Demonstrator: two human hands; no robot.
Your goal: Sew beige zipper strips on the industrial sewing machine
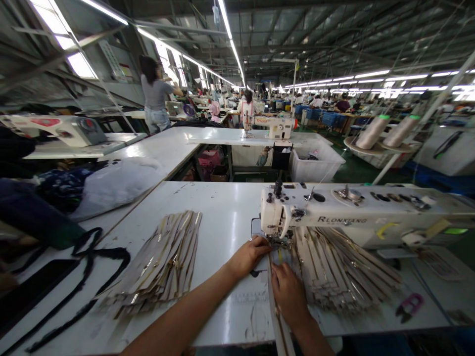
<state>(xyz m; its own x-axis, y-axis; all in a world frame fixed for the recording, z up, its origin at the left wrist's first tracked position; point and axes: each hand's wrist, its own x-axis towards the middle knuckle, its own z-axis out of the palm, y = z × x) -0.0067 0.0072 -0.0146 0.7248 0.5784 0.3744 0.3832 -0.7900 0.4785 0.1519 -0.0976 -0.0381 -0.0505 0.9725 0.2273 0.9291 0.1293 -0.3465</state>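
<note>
A long beige zipper strip (276, 316) runs from the table's front edge up to the needle area of the white sewing machine (326, 217). Beside the presser foot, my left hand (255, 254) has its fingers closed on the strip's far end. My right hand (289, 291) pinches the same strip a little nearer to me, with the fingers curled over it. The exact fingertip contact is partly hidden. To the right, under the machine arm, lies a fanned pile of beige zipper strips (341, 272) with gold lines. Another such pile (166, 257) lies on the left.
Pink thread snips (409, 307) lie at the right of the white table (218, 207). Black cord (89, 257) and a white plastic bag (115, 185) are on the left. Thread cones (374, 132) stand behind the machine. A person (158, 96) stands at the back left.
</note>
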